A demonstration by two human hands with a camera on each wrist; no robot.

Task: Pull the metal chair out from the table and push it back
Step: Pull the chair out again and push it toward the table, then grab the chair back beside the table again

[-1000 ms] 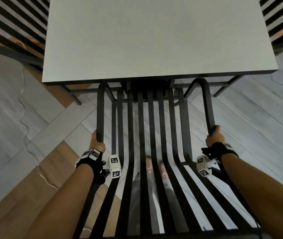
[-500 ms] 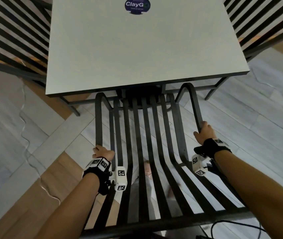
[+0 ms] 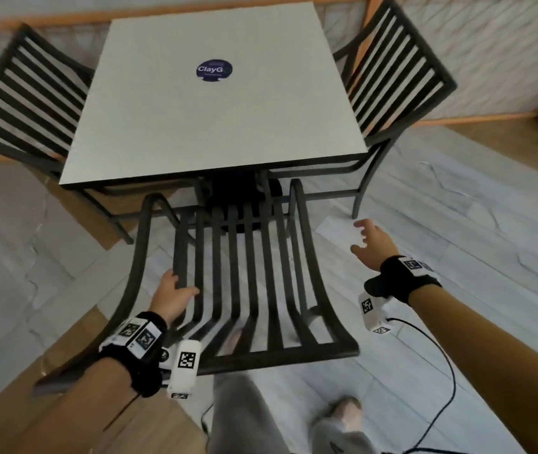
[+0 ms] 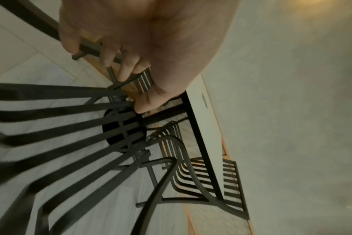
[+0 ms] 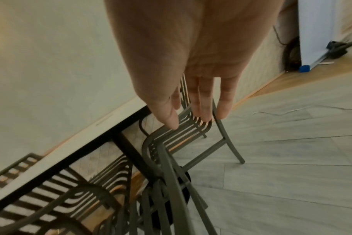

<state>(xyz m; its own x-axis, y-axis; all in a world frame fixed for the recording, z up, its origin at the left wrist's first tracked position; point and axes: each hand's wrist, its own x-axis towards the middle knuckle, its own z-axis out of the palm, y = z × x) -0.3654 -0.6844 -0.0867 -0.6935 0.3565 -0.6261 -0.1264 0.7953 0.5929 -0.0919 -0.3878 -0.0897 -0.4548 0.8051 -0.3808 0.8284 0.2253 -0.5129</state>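
Both hands have changed since the earlier frames, when each gripped a side rail of the metal chair (image 3: 244,283): now the right hand (image 3: 372,245) has released its grip and floats with fingers spread, to the right of the chair and apart from it, while the left hand (image 3: 170,298) has moved inward from the outer rail and lies on the leftmost seat slats, its fingers (image 4: 127,70) loosely bent over the bars rather than clenched. More of the counter (image 3: 215,132) now shows, with a round dark sticker (image 3: 214,70) near its far end. The chair sits just on the near side of the counter, its seat front almost under the counter's near edge and its back toward the person. Its slats run lengthwise from the counter toward the person, curving up into the backrest. Two more slatted chairs, a left one (image 3: 28,103) and a right one (image 3: 395,80), are tucked in at the counter's sides. Motion blur softens the wrist views. The chair's near left corner is hidden behind the left forearm, and its legs are mostly out of sight beneath the seat.
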